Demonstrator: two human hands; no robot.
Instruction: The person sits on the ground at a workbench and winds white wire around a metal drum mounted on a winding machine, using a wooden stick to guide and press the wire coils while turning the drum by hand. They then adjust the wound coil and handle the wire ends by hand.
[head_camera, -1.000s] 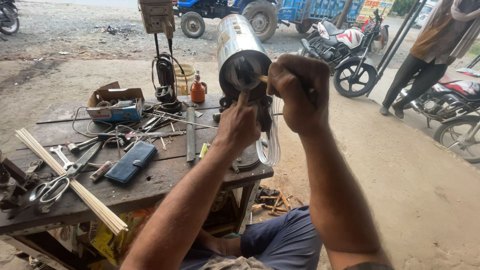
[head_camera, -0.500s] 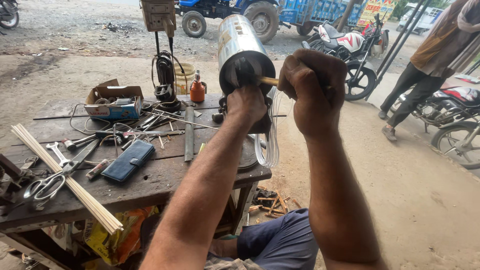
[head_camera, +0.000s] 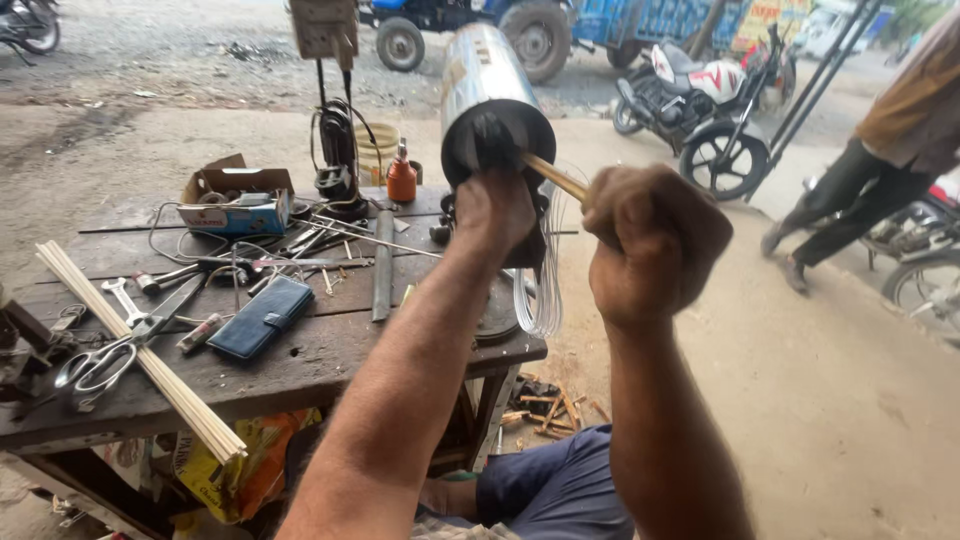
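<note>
A shiny metal cylinder (head_camera: 486, 75) with a dark open end stands tilted on the right part of a worn wooden workbench (head_camera: 330, 350). My left hand (head_camera: 497, 208) presses against the cylinder's dark mouth, fingers curled at its lower rim. My right hand (head_camera: 655, 243) is clenched around a thin wooden stick (head_camera: 553, 178) whose far end pokes into the cylinder's mouth. A loop of clear tubing or wire (head_camera: 547, 280) hangs below the cylinder beside my left wrist.
On the bench lie a bundle of pale sticks (head_camera: 140, 355), scissors (head_camera: 95, 368), a blue wallet (head_camera: 262, 316), a spanner (head_camera: 122, 298), a cardboard box (head_camera: 235, 200), an orange bottle (head_camera: 401, 178) and a metal bar (head_camera: 382, 265). Motorcycles (head_camera: 700, 100) and a walking person (head_camera: 870, 170) are at the right.
My right hand has pulled back and down toward me, so more of the stick shows. My left hand stays at the cylinder's mouth. The person at the right has walked further right.
</note>
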